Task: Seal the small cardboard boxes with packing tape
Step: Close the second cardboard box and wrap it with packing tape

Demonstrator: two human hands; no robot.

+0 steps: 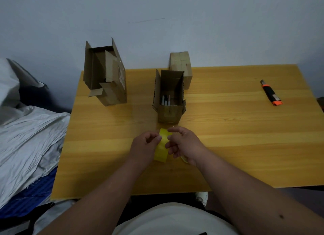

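Tape being peeled, box not yet closed.
A yellow tape strip point(162, 145) was pinched by left hand point(146, 146) and right hand point(184, 144); folding onto itself was risked before the open box point(169, 97).

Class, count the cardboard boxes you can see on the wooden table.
3: a tall open box at the table's far left, an open box holding pens in the middle, and a closed box just behind it.
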